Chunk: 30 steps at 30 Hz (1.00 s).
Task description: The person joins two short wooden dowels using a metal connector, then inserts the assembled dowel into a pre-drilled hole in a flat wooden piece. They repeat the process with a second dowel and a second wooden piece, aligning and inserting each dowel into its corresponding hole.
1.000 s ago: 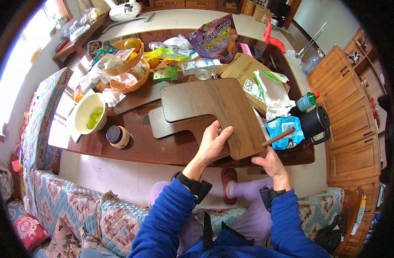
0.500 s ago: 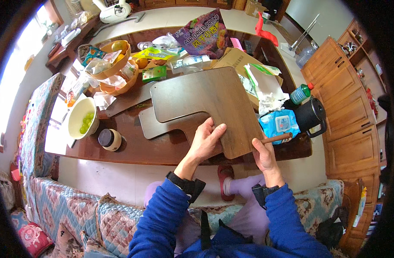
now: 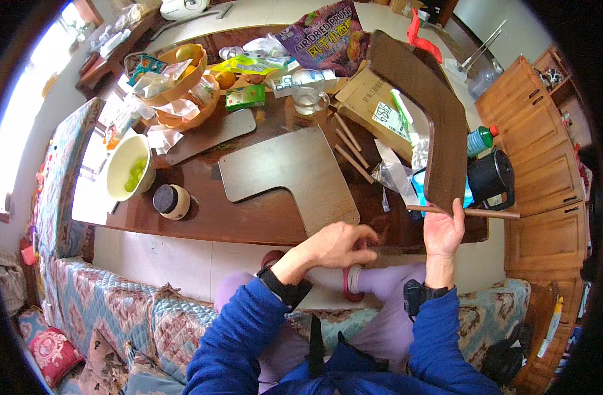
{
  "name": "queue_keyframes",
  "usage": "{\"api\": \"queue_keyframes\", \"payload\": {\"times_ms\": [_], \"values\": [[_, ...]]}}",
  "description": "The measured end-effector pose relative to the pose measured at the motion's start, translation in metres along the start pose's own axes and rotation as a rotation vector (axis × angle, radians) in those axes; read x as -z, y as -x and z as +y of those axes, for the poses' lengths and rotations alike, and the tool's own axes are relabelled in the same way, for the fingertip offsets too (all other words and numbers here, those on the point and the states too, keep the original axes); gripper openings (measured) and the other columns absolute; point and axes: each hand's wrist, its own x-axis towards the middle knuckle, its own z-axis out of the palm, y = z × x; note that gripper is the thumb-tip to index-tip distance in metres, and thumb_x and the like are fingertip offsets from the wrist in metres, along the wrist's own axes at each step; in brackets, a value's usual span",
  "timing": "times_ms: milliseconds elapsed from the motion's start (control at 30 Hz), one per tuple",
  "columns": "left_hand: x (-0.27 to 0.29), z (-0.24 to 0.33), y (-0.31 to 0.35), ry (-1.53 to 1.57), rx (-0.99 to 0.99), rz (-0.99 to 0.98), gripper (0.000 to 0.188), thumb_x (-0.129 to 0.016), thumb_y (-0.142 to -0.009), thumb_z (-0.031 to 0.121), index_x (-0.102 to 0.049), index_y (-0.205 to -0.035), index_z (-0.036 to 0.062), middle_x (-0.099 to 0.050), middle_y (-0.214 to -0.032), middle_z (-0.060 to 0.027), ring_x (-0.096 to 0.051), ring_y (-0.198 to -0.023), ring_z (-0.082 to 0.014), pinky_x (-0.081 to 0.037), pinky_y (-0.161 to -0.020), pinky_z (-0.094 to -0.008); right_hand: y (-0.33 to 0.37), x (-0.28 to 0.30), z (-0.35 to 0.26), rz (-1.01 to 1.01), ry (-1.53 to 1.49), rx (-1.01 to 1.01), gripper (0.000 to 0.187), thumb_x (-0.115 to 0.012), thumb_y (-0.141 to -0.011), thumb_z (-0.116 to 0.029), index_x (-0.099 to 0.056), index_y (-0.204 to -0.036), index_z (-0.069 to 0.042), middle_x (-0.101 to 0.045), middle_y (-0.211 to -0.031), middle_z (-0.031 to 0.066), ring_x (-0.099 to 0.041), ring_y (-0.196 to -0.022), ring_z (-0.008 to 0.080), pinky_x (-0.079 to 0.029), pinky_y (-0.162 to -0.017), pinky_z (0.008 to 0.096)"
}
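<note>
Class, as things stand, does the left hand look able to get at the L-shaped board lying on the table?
Probably yes: the left hand looks empty, close to the near end of the L-shaped board, with nothing lying on top. The raised board in the right hand is off to one side.

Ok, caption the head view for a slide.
Right hand holding a board and a rod; empty left hand near a second board on the table.

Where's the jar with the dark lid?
In the head view, the jar is on the left, near the front edge of the table, just right of the cream bowl and left of the flat L-shaped board.
</note>
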Motion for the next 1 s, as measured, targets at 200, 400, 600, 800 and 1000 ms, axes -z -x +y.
{"api": "queue_keyframes", "payload": {"times_ms": [200, 400, 600, 800, 1000], "values": [[-0.017, -0.004, 0.022, -0.056, 0.068, -0.32, 0.05, -0.068, -0.089, 0.041, -0.065, -0.122, 0.0049, -0.071, -0.099, -0.0189, -0.069, -0.094, -0.0335, -0.054, -0.082, -0.041, -0.007, 0.022, -0.008, 0.004, -0.052, -0.1, 0.03, -0.061, -0.097, -0.025, -0.065, -0.12, -0.007, -0.074, -0.103, 0.0069, -0.068, -0.094, 0.02, -0.048, -0.089, 0.0362], [0.002, -0.01, 0.03, -0.056, 0.06, -0.207, 0.049, -0.068, -0.089, 0.039, -0.064, -0.122, 0.0034, -0.071, -0.1, -0.0205, -0.069, -0.094, -0.0336, -0.054, -0.083, -0.041, -0.006, 0.017, -0.006, -0.017, -0.021, -0.06, 0.033, -0.061, -0.096, -0.022, -0.06, -0.126, -0.007, -0.068, -0.12, 0.0076, -0.064, -0.105, 0.0203, -0.048, -0.089, 0.0374], [0.023, -0.018, 0.033, -0.045, 0.095, 0.213, 0.039, -0.067, -0.09, 0.03, -0.064, -0.116, 0.0012, -0.071, -0.098, -0.0194, -0.068, -0.091, -0.0362, -0.054, -0.082, -0.042, -0.004, 0.004, -0.003, 0.05, 0.028, -0.014, 0.044, -0.063, -0.095, -0.027, -0.056, -0.132, -0.005, -0.064, -0.128, 0.0089, -0.06, -0.113, 0.0233, -0.046, -0.093, 0.0403], [0.02, -0.039, 0.031, -0.591, 0.167, 0.481, 0.065, -0.074, -0.081, 0.036, -0.053, -0.135, 0.0067, -0.046, -0.142, -0.02, -0.042, -0.132, -0.0409, -0.037, -0.108, -0.0508, -0.004, 0.014, -0.02, 0.006, -0.003, 0.071, 0.048, -0.064, -0.093, -0.028, -0.054, -0.134, -0.005, -0.062, -0.131, 0.0087, -0.058, -0.118, 0.0247, -0.044, -0.101, 0.0417], [0.008, -0.044, 0.034, -0.772, 0.238, 0.322, 0.093, -0.077, -0.075, 0.052, -0.039, -0.149, 0.0114, -0.025, -0.158, -0.0243, -0.021, -0.146, -0.046, -0.026, -0.116, -0.0546, 0.006, 0.025, -0.05, 0.088, 0.099, 0.221, 0.052, -0.062, -0.094, -0.026, -0.049, -0.14, -0.004, -0.056, -0.139, 0.0087, -0.05, -0.128, 0.024, -0.037, -0.11, 0.0423]]}}
